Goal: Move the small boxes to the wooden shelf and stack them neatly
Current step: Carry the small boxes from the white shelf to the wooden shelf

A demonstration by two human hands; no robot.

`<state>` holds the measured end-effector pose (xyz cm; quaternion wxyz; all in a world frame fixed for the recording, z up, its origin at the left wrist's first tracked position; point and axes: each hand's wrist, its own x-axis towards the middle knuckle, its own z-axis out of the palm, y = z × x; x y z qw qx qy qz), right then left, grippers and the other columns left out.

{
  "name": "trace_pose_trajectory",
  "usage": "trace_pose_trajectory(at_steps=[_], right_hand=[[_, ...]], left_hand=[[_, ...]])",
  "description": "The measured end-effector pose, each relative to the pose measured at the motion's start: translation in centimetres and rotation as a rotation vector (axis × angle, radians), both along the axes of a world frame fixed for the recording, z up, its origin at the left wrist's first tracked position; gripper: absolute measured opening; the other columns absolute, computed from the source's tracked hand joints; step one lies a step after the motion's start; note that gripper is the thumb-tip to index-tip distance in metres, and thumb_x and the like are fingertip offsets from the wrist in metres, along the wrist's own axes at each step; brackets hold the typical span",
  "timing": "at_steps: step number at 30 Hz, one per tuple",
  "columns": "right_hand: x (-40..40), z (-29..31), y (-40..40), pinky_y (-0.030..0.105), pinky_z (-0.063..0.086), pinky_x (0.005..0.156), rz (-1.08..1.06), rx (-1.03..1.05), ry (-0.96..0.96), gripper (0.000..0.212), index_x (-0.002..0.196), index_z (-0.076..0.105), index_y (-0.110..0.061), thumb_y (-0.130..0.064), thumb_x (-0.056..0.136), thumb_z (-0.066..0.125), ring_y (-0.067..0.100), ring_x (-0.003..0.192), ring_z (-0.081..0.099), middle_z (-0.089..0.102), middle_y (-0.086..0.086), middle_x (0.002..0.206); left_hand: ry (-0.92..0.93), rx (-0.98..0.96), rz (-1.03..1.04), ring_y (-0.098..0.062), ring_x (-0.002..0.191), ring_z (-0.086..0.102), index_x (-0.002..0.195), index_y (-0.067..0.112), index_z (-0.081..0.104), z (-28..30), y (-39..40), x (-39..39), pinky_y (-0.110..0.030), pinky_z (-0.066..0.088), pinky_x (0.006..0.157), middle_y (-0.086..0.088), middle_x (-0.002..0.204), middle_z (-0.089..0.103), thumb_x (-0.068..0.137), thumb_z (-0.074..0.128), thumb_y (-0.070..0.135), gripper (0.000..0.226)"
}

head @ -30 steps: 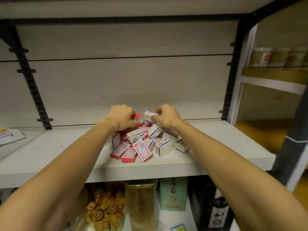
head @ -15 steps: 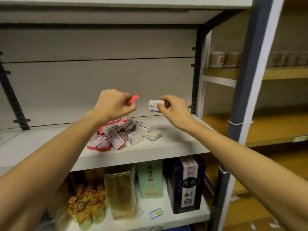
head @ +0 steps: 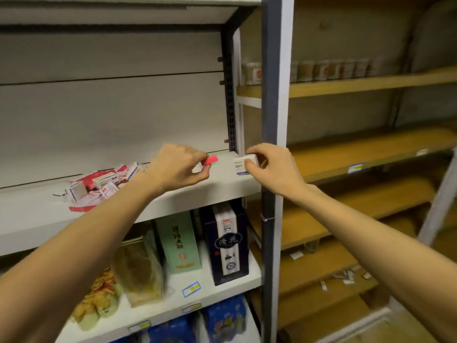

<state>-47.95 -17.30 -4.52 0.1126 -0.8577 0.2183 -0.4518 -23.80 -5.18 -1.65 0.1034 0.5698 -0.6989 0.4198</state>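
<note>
While both bare forearms reach forward from the bottom corners, the left hand [head: 179, 167] is curled shut, pinching a small red box [head: 209, 160] between thumb and fingers above the white laminate shelf board [head: 222, 186]. Just right of it, the right hand [head: 272, 167] grips a small white box with a blue stripe [head: 243, 164] at the shelf's right end, beside the dark grey metal upright [head: 268, 120]. Farther left on the same board lies a jumbled pile of small red and white boxes [head: 99, 184]. Beyond the upright, the wooden shelf with tan boards [head: 358, 157] stands to the right, a row of blurred small packs [head: 329, 70] on its upper board.
</note>
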Motion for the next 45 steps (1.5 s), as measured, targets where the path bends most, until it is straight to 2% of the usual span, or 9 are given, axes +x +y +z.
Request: trace_pose_trajectory(at_steps=[4, 8, 10, 14, 19, 27, 31, 36, 45], right_hand=[[-3.7, -0.2, -2.1, 0.036, 0.061, 0.075, -0.15, 0.11, -0.086, 0.02, 0.101, 0.073, -0.026, -0.038, 0.09, 0.063, 0.007, 0.088, 0.068, 0.072, -0.013, 0.094], [-7.1, -0.4, -4.3, 0.038, 0.061, 0.08, -0.315, 0.222, -0.098, 0.02, 0.102, 0.073, -0.025, -0.039, 0.093, 0.062, 0.008, 0.087, 0.067, 0.071, -0.012, 0.094], [-8.8, -0.7, -5.4, 0.038, 0.062, 0.08, -0.372, 0.287, -0.127, 0.029, 0.109, 0.072, -0.021, -0.043, 0.094, 0.059, 0.009, 0.088, 0.068, 0.072, -0.007, 0.098], [-13.1, -0.9, -7.7, 0.042, 0.061, 0.083, -0.47, 0.386, -0.107, 0.041, 0.122, 0.065, -0.018, -0.047, 0.093, 0.062, 0.017, 0.092, 0.071, 0.073, 0.001, 0.103], [-18.1, -0.7, -11.1, 0.038, 0.059, 0.084, -0.576, 0.485, -0.191, 0.038, 0.121, 0.065, -0.013, -0.04, 0.094, 0.068, 0.023, 0.1, 0.069, 0.072, 0.008, 0.111], [-23.2, -1.7, -19.0, 0.046, 0.057, 0.094, -0.595, 0.6, -0.259, 0.038, 0.122, 0.063, -0.015, -0.037, 0.093, 0.072, 0.026, 0.105, 0.067, 0.069, 0.009, 0.118], [-25.9, -1.6, -26.2, 0.042, 0.056, 0.096, -0.605, 0.597, -0.173, 0.035, 0.118, 0.063, -0.015, -0.037, 0.092, 0.073, 0.024, 0.109, 0.064, 0.067, 0.007, 0.12], [-29.4, -1.9, -39.0, 0.042, 0.055, 0.097, -0.595, 0.558, -0.092, 0.027, 0.11, 0.063, -0.022, -0.04, 0.092, 0.072, 0.022, 0.11, 0.062, 0.067, 0.007, 0.122], [-36.0, -2.8, -56.9, 0.036, 0.054, 0.092, -0.533, 0.595, 0.058, 0.031, 0.118, 0.063, -0.021, -0.041, 0.094, 0.069, 0.02, 0.11, 0.062, 0.067, 0.005, 0.121]], left_hand=[[-0.039, 0.019, -0.098, -0.017, 0.052, 0.053, 0.071, 0.023, 0.06, 0.3, -2.3, -4.7, -0.024, 0.023, 0.045, 0.008, 0.06, 0.059, 0.1, 0.04, 0.046, 0.041], [-0.019, 0.079, -0.195, -0.013, 0.054, 0.053, 0.073, 0.026, 0.056, 0.3, -4.9, -8.6, -0.025, 0.031, 0.046, 0.011, 0.062, 0.056, 0.1, 0.041, 0.05, 0.039], [-0.014, 0.098, -0.262, -0.011, 0.058, 0.057, 0.08, 0.026, 0.062, 0.4, -6.1, -10.6, -0.025, 0.039, 0.048, 0.012, 0.069, 0.061, 0.101, 0.037, 0.052, 0.041], [-0.008, 0.153, -0.44, -0.006, 0.064, 0.057, 0.094, 0.025, 0.068, 0.2, -8.9, -14.4, -0.013, 0.025, 0.052, 0.013, 0.074, 0.061, 0.103, 0.046, 0.046, 0.031], [-0.003, 0.156, -0.567, -0.01, 0.078, 0.065, 0.11, 0.023, 0.068, -0.9, -13.0, -18.6, -0.018, 0.037, 0.062, 0.008, 0.088, 0.07, 0.104, 0.045, 0.039, 0.029], [0.054, 0.31, -0.485, -0.017, 0.102, 0.065, 0.123, 0.021, 0.062, -3.9, -22.7, -22.4, -0.031, 0.053, 0.087, 0.002, 0.111, 0.07, 0.102, 0.053, 0.032, 0.025], [0.047, 0.291, -0.419, -0.02, 0.102, 0.065, 0.117, 0.021, 0.065, -4.4, -29.8, -24.8, -0.031, 0.051, 0.083, 0.001, 0.11, 0.07, 0.103, 0.049, 0.031, 0.023], [0.112, 0.32, -0.285, -0.02, 0.109, 0.065, 0.123, 0.024, 0.067, -4.9, -41.6, -28.7, -0.037, 0.054, 0.093, 0.004, 0.117, 0.071, 0.103, 0.051, 0.035, 0.028], [0.186, 0.428, -0.135, -0.019, 0.104, 0.066, 0.122, 0.024, 0.068, -4.2, -58.4, -36.2, -0.033, 0.049, 0.087, 0.002, 0.111, 0.071, 0.103, 0.051, 0.04, 0.03]])
